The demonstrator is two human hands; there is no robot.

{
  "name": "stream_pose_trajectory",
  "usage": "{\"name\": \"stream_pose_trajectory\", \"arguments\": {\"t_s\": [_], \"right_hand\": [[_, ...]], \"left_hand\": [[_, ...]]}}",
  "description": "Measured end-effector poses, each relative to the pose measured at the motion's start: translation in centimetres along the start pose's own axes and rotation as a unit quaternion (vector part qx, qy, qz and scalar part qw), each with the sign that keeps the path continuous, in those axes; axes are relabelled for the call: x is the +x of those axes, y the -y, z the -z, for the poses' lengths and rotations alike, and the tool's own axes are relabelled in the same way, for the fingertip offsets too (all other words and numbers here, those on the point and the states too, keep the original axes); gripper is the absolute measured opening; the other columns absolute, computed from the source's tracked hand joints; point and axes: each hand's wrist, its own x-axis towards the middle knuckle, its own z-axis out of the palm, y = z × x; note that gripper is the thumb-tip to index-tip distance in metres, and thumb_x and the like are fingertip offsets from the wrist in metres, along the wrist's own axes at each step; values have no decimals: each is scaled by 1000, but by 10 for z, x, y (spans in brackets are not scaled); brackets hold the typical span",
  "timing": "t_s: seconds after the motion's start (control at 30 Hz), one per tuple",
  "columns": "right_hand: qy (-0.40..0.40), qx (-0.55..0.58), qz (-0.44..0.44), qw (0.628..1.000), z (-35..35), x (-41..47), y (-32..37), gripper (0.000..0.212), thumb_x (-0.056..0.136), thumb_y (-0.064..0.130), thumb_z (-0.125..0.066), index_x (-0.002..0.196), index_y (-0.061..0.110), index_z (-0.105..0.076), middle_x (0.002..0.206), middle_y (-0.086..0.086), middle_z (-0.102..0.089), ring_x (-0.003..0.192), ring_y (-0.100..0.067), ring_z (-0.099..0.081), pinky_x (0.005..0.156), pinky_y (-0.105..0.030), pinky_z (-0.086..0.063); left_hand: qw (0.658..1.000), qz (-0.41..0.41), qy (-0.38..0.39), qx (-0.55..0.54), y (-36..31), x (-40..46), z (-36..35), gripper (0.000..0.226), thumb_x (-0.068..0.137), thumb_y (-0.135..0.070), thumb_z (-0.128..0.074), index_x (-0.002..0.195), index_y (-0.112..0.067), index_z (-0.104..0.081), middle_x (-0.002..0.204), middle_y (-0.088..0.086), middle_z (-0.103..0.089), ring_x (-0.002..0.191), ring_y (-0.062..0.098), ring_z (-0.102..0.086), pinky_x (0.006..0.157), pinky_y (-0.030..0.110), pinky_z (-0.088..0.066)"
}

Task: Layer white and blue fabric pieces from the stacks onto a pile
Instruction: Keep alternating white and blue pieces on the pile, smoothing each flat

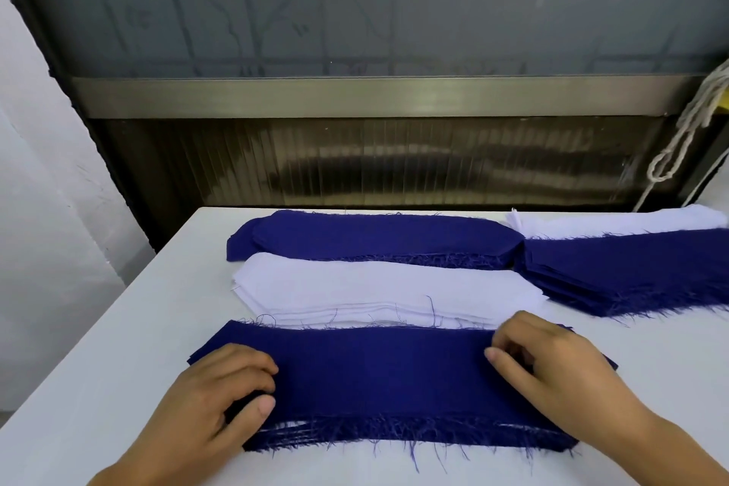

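Observation:
The layered pile [386, 379] lies nearest me, its top piece dark blue with frayed edges and white layers showing at the front edge. My left hand [221, 402] rests on the pile's left end with curled fingers and the thumb on the blue cloth. At the right end, my right hand [552, 363] has its fingers bent, fingertips on the top piece. Behind the pile sits a white fabric stack [378, 288]. Farther back is a blue stack [367, 235].
A second blue stack [631, 272] and a white stack [615, 223] lie at the back right of the white table [98, 347]. A knotted rope [686, 130] hangs at the right. A dark glass window panel stands behind the table's far edge.

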Motion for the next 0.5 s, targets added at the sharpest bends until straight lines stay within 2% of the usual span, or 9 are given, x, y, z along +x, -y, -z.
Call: {"name": "stream_pose_trajectory", "arguments": {"t_s": [0.17,0.27,0.37,0.43,0.5], "right_hand": [[63,-95,-54,992,-14,8,-1,30,92,54,-44,71,33,-41,70,16,-51,63,-6,-52,53,-18,-36],[62,-147,-85,983,-11,7,-13,36,92,56,-40,69,28,-41,66,13,-50,60,-6,-50,52,-18,-33],[84,-205,-112,969,-4,16,-19,43,92,57,-36,65,24,-40,61,8,-50,58,-7,-48,53,-21,-36],[81,-224,-117,964,-2,32,-16,44,92,55,-39,63,22,-41,58,6,-49,55,-8,-47,49,-23,-34],[52,-198,-105,973,-4,52,-11,39,93,50,-44,65,24,-45,59,6,-50,54,-9,-49,46,-23,-32]], "left_hand": [[999,42,-26,2,1,6,-4,26,89,-37,-57,67,-23,-62,82,-22,-56,75,5,-57,64,23,-44],[995,86,6,47,12,13,3,38,88,-46,-52,57,-23,-47,64,-18,-48,62,2,-49,56,27,-43],[980,126,42,148,15,35,3,48,89,-49,-52,51,-24,-38,52,-13,-39,50,4,-42,45,22,-37],[971,146,61,180,14,58,-3,42,91,-45,-58,54,-27,-48,57,-13,-45,55,5,-47,49,20,-35],[970,157,55,178,10,86,-11,26,92,-41,-58,70,-29,-63,72,-14,-57,69,5,-52,57,18,-38]]}}
